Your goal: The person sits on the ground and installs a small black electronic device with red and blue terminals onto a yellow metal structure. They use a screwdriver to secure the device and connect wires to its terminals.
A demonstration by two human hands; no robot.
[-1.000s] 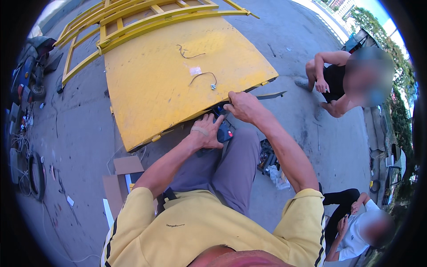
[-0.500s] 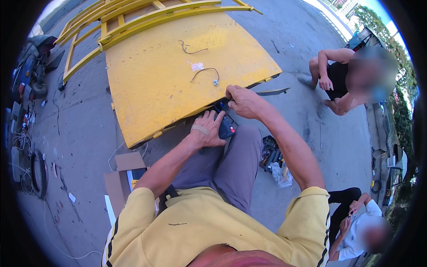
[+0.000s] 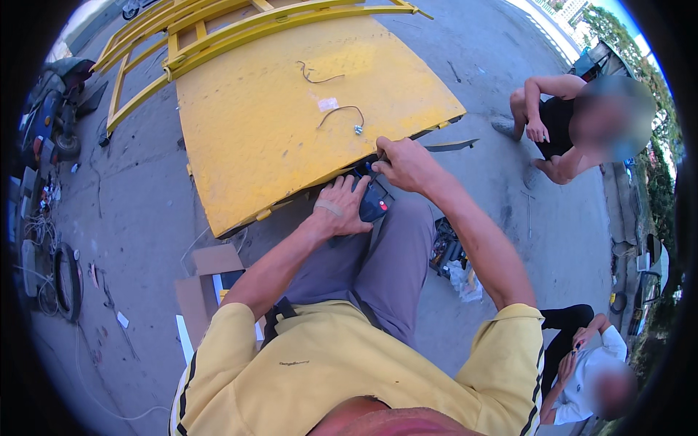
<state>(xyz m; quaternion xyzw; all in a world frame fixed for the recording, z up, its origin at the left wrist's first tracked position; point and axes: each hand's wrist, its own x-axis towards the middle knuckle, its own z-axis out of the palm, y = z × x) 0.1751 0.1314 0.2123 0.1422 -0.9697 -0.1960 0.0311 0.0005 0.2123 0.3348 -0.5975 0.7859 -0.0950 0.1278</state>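
A dark box with a small red spot sits in front of my knees, at the near edge of the yellow metal platform. My left hand, with a pale strip across its back, lies against this box with its fingers spread. Beside it, on the right, my right hand is closed just past the platform's edge. A bit of something dark shows at its fingertips; its kind is hidden. Under the fingers some blue shows near the top of the box. On the platform lies a short brown cable with a blue-white end.
A yellow railing frame crosses the platform's far end. An open cardboard box stands left of my legs, a heap of dark parts right. Two people sit at the right. A black tyre and a parked vehicle are far left.
The whole view has shifted slightly. My right hand has turned a little at the same spot, while my left hand stays on the box.
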